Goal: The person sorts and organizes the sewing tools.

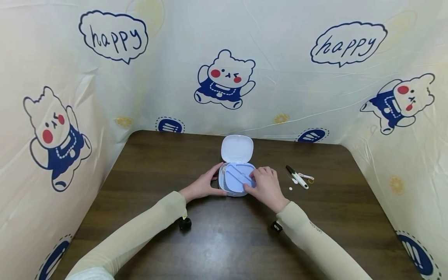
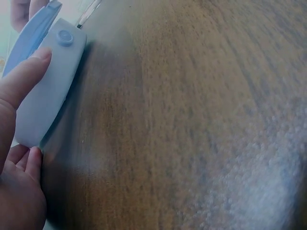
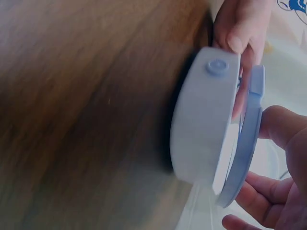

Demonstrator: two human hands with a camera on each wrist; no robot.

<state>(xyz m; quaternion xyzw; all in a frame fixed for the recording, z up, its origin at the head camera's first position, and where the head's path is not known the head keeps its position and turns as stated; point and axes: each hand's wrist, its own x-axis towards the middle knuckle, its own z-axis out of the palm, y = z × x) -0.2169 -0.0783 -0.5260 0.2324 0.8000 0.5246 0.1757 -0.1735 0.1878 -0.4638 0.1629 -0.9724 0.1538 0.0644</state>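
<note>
A small pale plastic case (image 3: 201, 115) with a round front button stands on the table, its white lid (image 1: 237, 148) raised at the back. My left hand (image 1: 203, 186) grips the case at its left side, the thumb on the front and the fingers round the side. A light blue tray (image 1: 235, 182) with a diagonal bar lies tilted over the case's opening. My right hand (image 1: 267, 186) pinches this tray by its right edge. In the right wrist view a gap shows between tray and case rim. What lies inside the case is mostly hidden.
Right of the case lie a black-and-white pen-shaped tool (image 1: 297, 177), a small pinkish item (image 1: 306, 176) and several tiny white pieces (image 1: 290, 188). The brown wooden table (image 1: 217, 241) meets a printed cloth (image 1: 280, 93) at the back and sides.
</note>
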